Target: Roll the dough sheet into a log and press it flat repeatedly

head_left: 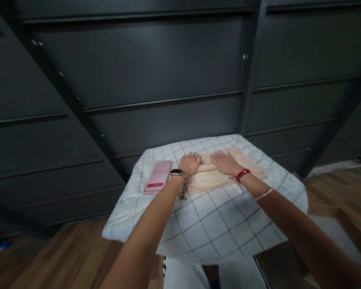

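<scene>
A cream and peach cloth [212, 179], possibly a small towel, lies spread on a table covered in white checked fabric. A raised fold or roll runs across its middle, between my hands. On the cloth's left part rests my left hand [190, 163], palm down, with fingers stretched forward. My right hand [225, 162] lies flat on the upper right part, its fingers pointing toward the fold. Neither hand appears to grip the cloth. Just left of my left wrist is a phone [158, 176] with a pink screen, partly blurred.
The checked tablecloth [210, 212] drapes over the table's front edge, above my knees. Dark metal panels [168, 60] rise directly behind the table. An open cardboard box [333, 228] stands on the wooden floor [78, 253] at the lower right.
</scene>
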The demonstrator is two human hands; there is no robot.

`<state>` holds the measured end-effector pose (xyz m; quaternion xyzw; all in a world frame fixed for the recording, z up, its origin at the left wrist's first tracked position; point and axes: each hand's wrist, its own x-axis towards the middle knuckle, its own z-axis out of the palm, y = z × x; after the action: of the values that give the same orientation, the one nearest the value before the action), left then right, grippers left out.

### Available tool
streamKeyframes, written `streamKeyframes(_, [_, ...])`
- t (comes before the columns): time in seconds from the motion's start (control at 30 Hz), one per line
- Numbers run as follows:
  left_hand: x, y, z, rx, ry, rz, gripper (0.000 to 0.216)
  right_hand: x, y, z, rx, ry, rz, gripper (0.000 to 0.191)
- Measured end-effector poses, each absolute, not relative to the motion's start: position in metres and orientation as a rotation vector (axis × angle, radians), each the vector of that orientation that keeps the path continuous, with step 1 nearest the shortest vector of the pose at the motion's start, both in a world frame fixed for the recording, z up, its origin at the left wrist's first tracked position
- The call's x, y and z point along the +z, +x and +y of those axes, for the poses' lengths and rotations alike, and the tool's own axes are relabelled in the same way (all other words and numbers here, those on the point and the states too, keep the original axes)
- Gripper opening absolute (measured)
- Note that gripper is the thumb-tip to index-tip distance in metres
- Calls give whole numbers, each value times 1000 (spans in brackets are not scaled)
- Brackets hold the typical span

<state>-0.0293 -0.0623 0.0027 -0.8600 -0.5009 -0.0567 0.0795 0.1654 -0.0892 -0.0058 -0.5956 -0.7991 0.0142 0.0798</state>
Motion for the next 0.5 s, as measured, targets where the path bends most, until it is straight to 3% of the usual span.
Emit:
streamKeyframes(0.23, [10, -29, -44, -69, -2688, -1504, 40, -4, 164, -75, 133, -1757, -2436, 54])
streamKeyframes(0.5, [15, -33, -76, -156, -2868, -1462, 35, -10, 162, -128, -73, -1650, -2410, 53])
